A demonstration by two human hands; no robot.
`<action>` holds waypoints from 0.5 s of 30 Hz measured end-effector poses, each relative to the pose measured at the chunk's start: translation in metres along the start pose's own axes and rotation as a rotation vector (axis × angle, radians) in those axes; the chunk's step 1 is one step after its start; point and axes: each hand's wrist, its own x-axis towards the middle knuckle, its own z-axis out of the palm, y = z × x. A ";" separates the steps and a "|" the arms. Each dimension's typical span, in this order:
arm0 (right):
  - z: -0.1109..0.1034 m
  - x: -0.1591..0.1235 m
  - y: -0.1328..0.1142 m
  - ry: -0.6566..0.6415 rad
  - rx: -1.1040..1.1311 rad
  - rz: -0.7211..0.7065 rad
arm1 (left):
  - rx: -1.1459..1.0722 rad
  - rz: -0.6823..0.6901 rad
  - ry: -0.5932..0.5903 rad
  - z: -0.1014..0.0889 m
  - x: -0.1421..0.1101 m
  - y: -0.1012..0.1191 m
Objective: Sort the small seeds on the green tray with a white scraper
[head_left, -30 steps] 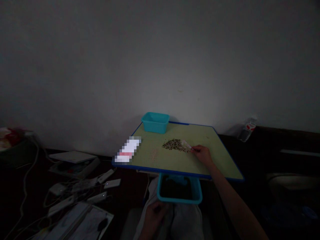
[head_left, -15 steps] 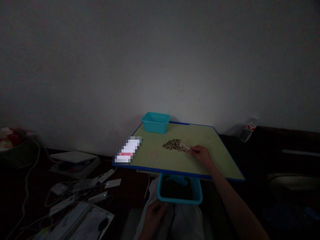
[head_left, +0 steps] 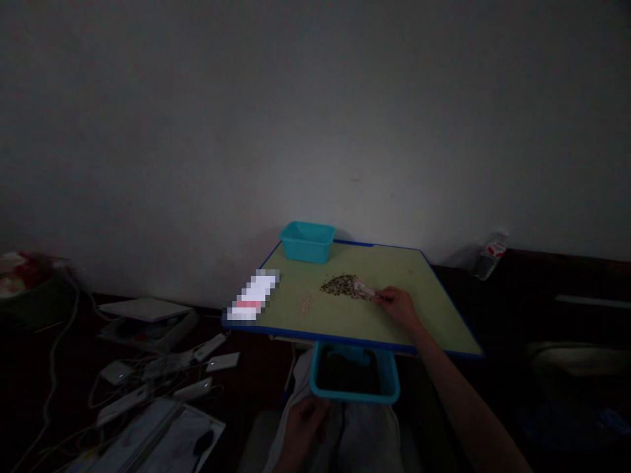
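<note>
My right hand (head_left: 397, 306) is closed on the end of a small pale, fan-shaped tool (head_left: 363, 290); dim light hides its exact kind. The tool's wide end touches a spread heap of mixed dark and light grains (head_left: 340, 284) on the pale green tabletop (head_left: 394, 263). To the left of the heap lies a smaller patch of pale grains (head_left: 305, 303). Below the table's front edge, a turquoise plastic basin (head_left: 355, 397) with dark contents rests over my lap. My left hand (head_left: 303, 424), fingers curled, is at the basin's near left corner; whatever it holds is hidden.
Another turquoise basin (head_left: 306, 249) stands at the table's back left. A blurred-out phone-like screen (head_left: 254, 297) lies at the left edge. Cables and white power strips (head_left: 192, 389) clutter the floor to the left. A plastic bottle (head_left: 491, 255) leans by the wall at right.
The small patch of pale grains looks slightly more compact. My right hand and its tool have barely shifted, and my left hand stays in place.
</note>
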 end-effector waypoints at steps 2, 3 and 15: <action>0.000 0.000 0.000 -0.006 0.019 0.001 | 0.005 0.000 -0.009 0.000 0.000 0.001; 0.001 0.000 0.001 -0.003 0.027 0.004 | 0.005 0.000 -0.011 -0.001 0.001 0.000; 0.001 0.001 0.001 -0.004 0.060 -0.011 | 0.014 0.004 -0.022 -0.001 -0.001 0.000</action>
